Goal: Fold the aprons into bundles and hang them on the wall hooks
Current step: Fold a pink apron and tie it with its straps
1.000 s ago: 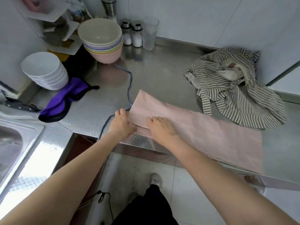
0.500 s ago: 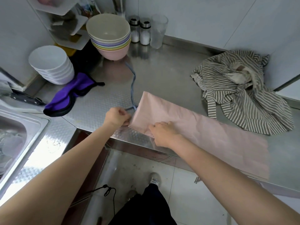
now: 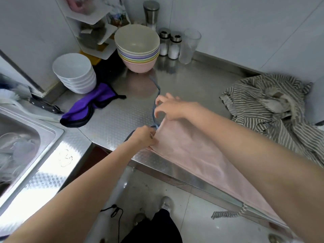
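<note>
Hands: L (image 3: 142,137) pinches pink apron (image 3: 189,149) corner, R (image 3: 171,107) fingers pinch blue strap (image 3: 156,95).

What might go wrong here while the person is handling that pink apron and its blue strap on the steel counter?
The blue strap runs back toward the stacked coloured bowls; pulling it with the right hand might drag across them or snag there. The pink apron lies along the counter edge, so its long folded end may slip off toward the floor. The left hand pins only one corner, so the fold could open.
</note>
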Available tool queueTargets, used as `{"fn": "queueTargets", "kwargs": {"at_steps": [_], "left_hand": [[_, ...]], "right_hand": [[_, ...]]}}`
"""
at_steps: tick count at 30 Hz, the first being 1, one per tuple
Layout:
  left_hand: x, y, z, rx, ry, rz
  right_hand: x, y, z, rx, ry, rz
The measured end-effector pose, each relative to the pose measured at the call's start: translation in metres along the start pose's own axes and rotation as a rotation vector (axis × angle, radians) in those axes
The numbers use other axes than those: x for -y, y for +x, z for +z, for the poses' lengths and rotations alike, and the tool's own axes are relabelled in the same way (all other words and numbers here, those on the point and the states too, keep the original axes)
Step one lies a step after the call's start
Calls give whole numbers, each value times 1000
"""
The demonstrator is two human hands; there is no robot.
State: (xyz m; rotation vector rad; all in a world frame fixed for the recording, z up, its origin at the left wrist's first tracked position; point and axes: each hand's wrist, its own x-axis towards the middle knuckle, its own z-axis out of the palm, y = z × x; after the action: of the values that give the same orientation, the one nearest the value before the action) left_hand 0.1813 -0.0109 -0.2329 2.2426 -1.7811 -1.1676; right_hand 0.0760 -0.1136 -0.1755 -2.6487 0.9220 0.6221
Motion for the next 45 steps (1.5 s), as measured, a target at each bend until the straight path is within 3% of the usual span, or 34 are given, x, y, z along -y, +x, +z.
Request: {"fn": "queueTargets", "kwargs": {"at_steps": [3,6,10,12,15,18,20,25,29,33,38,41,45], "left_hand": [[0,3,3,6,90,27],[3,5,8,21,115,21],[-2,7,9,35,101,6],[-2,9,9,49,114,-6],[-1,12,9,83,77,-35],[-1,15,8,104,53,-58],[0,17,8,119,14,-79],[-4,14,11,68,48,-120],[-5,7,14,-25,165,-230],[5,8,13,-12,142,-288],[9,7,14,-8,154,-176],[19,8,9,-14,-75,-104],[18,7,0,-21,-808,-159]], "right_hand": [[6,18,-3,242,-357,45],[1,28,-5,238,-625,20],[-13,35,-6,236,-540,17],[-11,39,-2,233,-499,-75],[-9,45,4,249,-639,-191],[-18,46,-5,130,-714,-225],[-24,46,-7,73,-591,-249],[-34,48,15,69,-20,-89],[-39,48,34,-79,308,71],[-38,47,43,-191,640,183],[-42,44,43,-69,873,275],[-53,35,32,-89,1082,273],[-71,28,25,-179,1322,364]]}}
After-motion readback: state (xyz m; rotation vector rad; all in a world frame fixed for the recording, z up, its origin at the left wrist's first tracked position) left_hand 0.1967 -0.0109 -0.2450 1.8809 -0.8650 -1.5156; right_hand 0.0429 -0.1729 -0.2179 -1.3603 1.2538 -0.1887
